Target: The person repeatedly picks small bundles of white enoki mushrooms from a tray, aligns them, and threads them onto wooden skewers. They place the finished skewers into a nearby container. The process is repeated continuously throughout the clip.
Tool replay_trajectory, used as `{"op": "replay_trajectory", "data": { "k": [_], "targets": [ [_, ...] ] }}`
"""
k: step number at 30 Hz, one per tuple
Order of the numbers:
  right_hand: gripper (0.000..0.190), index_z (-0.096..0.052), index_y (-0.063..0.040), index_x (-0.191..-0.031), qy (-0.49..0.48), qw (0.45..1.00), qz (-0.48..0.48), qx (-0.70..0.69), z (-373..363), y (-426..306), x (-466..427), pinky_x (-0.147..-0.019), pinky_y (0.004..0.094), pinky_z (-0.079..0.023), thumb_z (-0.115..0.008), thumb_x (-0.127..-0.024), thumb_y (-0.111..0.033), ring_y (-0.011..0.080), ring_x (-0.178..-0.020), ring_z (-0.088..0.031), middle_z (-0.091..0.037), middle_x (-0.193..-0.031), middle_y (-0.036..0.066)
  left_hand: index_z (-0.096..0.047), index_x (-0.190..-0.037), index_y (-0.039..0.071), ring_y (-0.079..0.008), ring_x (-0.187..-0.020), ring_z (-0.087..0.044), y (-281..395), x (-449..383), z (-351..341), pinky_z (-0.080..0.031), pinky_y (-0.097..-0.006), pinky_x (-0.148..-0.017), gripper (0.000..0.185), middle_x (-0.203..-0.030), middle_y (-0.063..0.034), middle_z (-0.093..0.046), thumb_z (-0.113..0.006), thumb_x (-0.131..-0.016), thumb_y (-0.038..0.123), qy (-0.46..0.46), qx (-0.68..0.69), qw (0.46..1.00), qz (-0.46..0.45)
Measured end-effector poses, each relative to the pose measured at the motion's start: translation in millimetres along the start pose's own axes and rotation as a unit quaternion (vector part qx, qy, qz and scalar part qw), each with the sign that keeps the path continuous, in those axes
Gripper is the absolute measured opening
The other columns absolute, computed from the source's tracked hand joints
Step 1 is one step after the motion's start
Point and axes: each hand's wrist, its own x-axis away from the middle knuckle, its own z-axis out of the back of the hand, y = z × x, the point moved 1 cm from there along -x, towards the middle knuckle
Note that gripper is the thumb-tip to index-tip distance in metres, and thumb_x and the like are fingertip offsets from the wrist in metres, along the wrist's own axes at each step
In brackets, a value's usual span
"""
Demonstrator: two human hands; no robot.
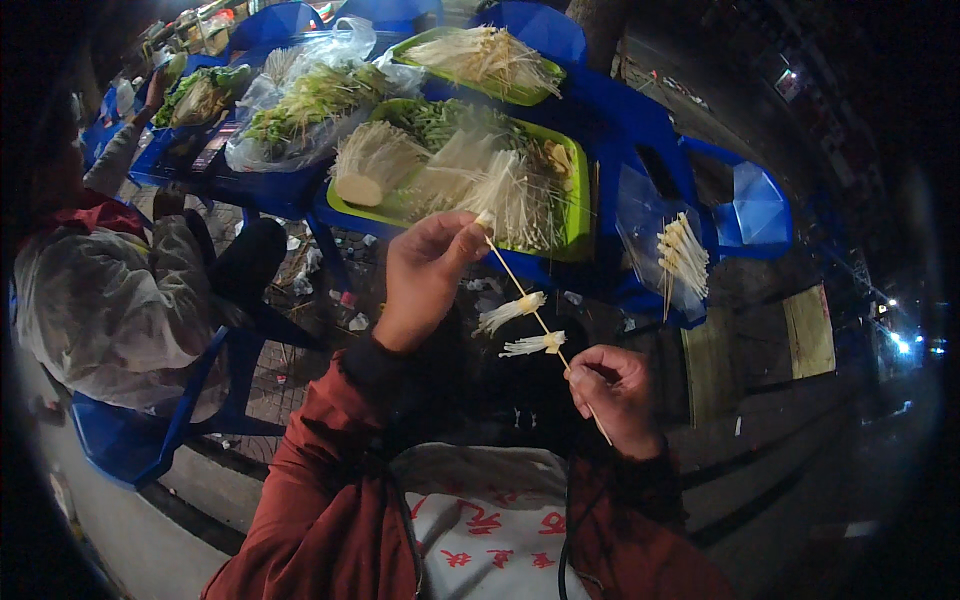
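Observation:
My right hand [611,394] grips the lower part of a thin wooden skewer [509,271] that slants up to the left. Two small bunches of enoki mushrooms [517,311] are threaded on its middle, a little apart from each other. At the upper end my left hand [435,274] pinches another small mushroom bunch [484,219] between thumb and fingertips; the skewer's tip is hidden there. Beyond the hands, a green tray [576,225] holds loose enoki, a thick uncut clump [377,166] and green beans or similar pods. Filled enoki skewers [682,255] lie on clear plastic at the table's right end.
A second green tray [517,96] of enoki and a plastic bag of leafy greens [315,105] stand on the blue table [622,112]. At left, a person [112,300] in a translucent cover sits on a blue chair [127,442]. Another blue chair [757,202] is at right.

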Motion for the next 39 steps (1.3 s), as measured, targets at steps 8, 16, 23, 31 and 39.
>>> {"op": "replay_trajectory", "data": {
  "k": [8,16,23,31,39],
  "targets": [
    [0.01,-0.063,0.003,-0.085,0.026,0.999,0.001,0.041,-4.3,-2.5,-2.7,-0.046,0.0215,-0.038,-0.06,-0.091,-0.005,0.0055,-0.05,-0.049,-0.056,-0.062,0.002,-0.066,-0.107,-0.003,-0.0118,-0.082,-0.064,2.4,1.8,-5.1,-0.051,-0.0253,-0.076,0.018,-0.092,-0.0069,-0.071,-0.065,-0.096,0.011,-0.018,0.033,0.998,0.041],
    [0.011,-0.064,0.003,-0.085,0.014,1.0,-0.022,0.017,-2.8,-3.1,-1.2,-0.046,0.0222,-0.039,-0.061,-0.092,-0.006,0.0061,-0.052,-0.05,-0.057,-0.064,0.002,-0.064,-0.093,0.002,-0.0181,-0.082,-0.065,13.5,-2.6,5.7,-0.052,-0.0322,-0.079,0.014,-0.09,-0.0091,-0.068,-0.063,-0.097,0.015,-0.13,0.162,0.956,0.205],
    [0.012,-0.064,0.003,-0.087,0.027,0.999,-0.042,0.006,-0.2,2.6,-4.6,-0.047,0.0224,-0.039,-0.063,-0.092,-0.008,0.0065,-0.053,-0.051,-0.058,-0.066,0.002,-0.067,-0.099,0.001,-0.014,-0.088,-0.065,1.8,7.1,-2.2,-0.051,-0.0308,-0.084,0.011,-0.094,-0.0053,-0.07,-0.069,-0.092,0.009,-0.149,0.129,0.947,0.254],
    [0.013,-0.067,0.0,-0.089,0.198,0.974,0.061,-0.094,94.8,-12.0,-13.3,-0.048,0.0228,-0.036,-0.064,-0.093,-0.012,0.0066,-0.052,-0.048,-0.056,-0.063,0.0,-0.069,-0.081,0.0,-0.0137,-0.081,-0.064,1.7,2.4,-3.9,-0.049,-0.0277,-0.076,0.034,-0.09,-0.0091,-0.071,-0.059,-0.1,0.027,-0.062,0.032,0.982,0.174],
    [0.025,-0.073,-0.003,-0.096,0.428,0.829,0.104,0.345,250.6,26.4,-90.7,-0.062,0.0327,-0.049,-0.063,-0.088,-0.024,0.0191,-0.066,-0.065,-0.071,-0.08,0.01,-0.068,-0.074,0.0,-0.0101,-0.076,-0.059,-7.9,10.2,-23.5,-0.046,-0.0254,-0.07,0.045,-0.082,-0.0061,-0.069,-0.055,-0.102,0.032,-0.145,-0.069,0.973,0.169]
  ]
}}
